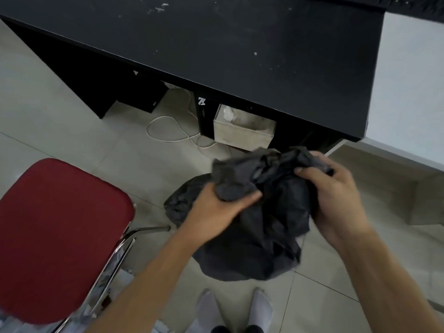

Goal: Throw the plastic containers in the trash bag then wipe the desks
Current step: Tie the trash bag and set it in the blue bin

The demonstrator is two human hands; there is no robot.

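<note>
A black trash bag (266, 224) hangs in front of me above the tiled floor, its top bunched and crumpled. My left hand (216, 207) grips a fold of the bag's rim on the left side. My right hand (336, 200) holds the rim on the right side, fingers curled into the plastic. The black desk (240, 44) stretches across the top of the view with pale specks and smears on its surface. No plastic containers are visible; the bag's inside is hidden.
A red padded chair (57, 236) with chrome legs stands at the left. Under the desk sit a pale open box (242, 133) and a white cable (173, 131) looped on the floor. A white wall (408, 92) is at right. My socked feet (233, 308) are below.
</note>
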